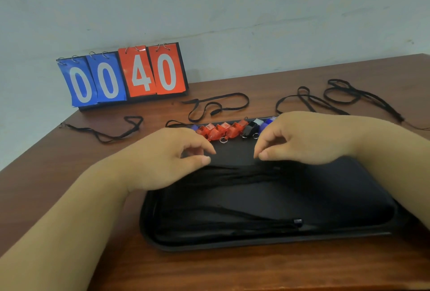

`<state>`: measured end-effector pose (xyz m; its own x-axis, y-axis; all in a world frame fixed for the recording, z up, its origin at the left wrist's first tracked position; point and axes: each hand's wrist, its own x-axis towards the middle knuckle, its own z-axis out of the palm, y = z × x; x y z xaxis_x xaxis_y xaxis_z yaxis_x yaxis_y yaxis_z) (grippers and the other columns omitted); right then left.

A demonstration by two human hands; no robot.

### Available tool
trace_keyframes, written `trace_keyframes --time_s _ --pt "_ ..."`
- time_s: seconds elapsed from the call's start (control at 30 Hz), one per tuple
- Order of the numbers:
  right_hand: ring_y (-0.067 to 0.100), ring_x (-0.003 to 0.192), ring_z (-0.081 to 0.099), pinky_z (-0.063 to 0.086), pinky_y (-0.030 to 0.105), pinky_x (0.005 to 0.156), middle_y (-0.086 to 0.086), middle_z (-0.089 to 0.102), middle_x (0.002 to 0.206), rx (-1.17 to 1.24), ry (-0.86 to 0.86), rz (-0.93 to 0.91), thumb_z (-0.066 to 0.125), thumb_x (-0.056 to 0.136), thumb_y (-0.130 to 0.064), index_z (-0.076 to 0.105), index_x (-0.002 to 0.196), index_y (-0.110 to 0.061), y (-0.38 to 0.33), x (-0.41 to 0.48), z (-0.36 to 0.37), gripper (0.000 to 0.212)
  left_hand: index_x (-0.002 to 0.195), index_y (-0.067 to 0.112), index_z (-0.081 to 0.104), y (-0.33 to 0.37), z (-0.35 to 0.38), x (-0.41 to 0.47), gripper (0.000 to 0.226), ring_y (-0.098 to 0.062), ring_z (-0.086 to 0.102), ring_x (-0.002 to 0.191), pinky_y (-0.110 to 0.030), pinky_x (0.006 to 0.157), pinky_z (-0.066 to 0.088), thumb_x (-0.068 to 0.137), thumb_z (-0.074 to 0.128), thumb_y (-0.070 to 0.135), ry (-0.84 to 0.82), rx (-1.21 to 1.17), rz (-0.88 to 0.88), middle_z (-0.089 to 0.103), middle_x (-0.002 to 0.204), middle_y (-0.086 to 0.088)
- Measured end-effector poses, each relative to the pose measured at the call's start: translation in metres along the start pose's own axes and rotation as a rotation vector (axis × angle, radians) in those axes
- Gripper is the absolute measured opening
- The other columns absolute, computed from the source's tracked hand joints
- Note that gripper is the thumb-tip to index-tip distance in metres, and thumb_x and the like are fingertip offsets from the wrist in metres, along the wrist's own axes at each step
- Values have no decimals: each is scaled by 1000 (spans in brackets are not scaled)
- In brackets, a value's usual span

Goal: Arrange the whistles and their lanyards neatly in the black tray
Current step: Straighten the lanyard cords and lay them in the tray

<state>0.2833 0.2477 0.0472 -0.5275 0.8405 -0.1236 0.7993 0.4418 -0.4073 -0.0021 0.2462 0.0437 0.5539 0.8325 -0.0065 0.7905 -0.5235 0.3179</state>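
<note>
A black tray lies on the wooden table in front of me. Along its far edge stands a row of whistles: several red ones, a black one and a blue one. A bundle of black lanyards stretches across the tray's middle, and another lanyard bundle lies near its front rim. My left hand and my right hand hover over the tray, thumb and forefinger pinched at the upper edge of the middle bundle, black on black.
Loose black lanyards lie on the table: one lanyard at the left, one behind the tray, several at the back right. A flip scoreboard reading 00 40 stands at the back left against the wall.
</note>
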Motion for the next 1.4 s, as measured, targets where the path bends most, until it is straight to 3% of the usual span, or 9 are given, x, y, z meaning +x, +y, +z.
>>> trace_keyframes --time_s 0.1,0.3,0.5,0.67,0.83,0.9,1.1,1.27,1.4 --pt "-13 85 62 46 6 73 -38 65 92 -10 -68 -21 68 96 -36 76 100 -40 -2 -1 3 10 108 43 72 5 3 1 13 5 62 98 -18 84 51 97 63 41 -89 11 23 67 101 24" --pt "2 73 67 50 13 67 -7 76 87 155 -219 -69 76 91 -25 78 99 -31 -7 -5 4 10 89 36 75 5 3 -2 4 -7 66 78 -16 68 49 90 76 32 -202 -124 67 70 84 14" --pt "-7 76 66 48 9 72 -23 73 81 148 -334 -107 77 90 -24 79 99 -31 -12 -8 2 12 88 30 77 4 0 -7 8 -6 66 74 -15 69 48 88 80 22 -332 -282 117 71 80 12" --pt "-5 88 68 48 8 81 -18 75 94 123 -406 -130 76 90 -22 80 105 -29 -17 -11 -1 17 89 28 79 4 -2 -11 10 -13 69 75 -25 72 54 86 82 19 -395 -360 121 74 83 4" --pt "-7 86 66 46 6 79 -21 73 90 128 -431 -144 77 90 -21 80 106 -27 -16 -10 0 18 81 -10 68 8 16 -19 13 -25 52 56 -18 51 43 88 64 -20 -217 -434 124 60 70 -31" --pt "-7 81 66 47 7 76 -21 73 86 139 -410 -149 78 89 -21 80 107 -26 -14 -9 -1 19 80 -10 69 11 18 -20 10 -21 53 57 -15 51 42 85 68 -18 -186 -410 133 61 69 -29" --pt "-3 73 67 46 9 69 -20 74 83 175 -161 -121 81 85 -30 80 99 -33 -7 -10 -9 15 99 29 76 4 -3 -8 14 -17 68 75 -27 70 56 87 81 25 -198 -341 125 72 85 0" --pt "6 69 68 51 25 75 -7 76 86 270 182 -13 84 80 -28 79 94 -31 17 -16 -36 15 97 33 75 13 -7 10 12 -16 68 80 -21 73 54 88 79 27 41 -297 89 72 86 5" --pt "-1 75 66 45 13 73 -9 77 91 329 626 152 85 80 -23 77 89 -30 64 -18 -60 13 101 34 72 45 -27 48 12 -8 68 76 -21 68 53 89 76 32 103 -205 97 73 86 11"
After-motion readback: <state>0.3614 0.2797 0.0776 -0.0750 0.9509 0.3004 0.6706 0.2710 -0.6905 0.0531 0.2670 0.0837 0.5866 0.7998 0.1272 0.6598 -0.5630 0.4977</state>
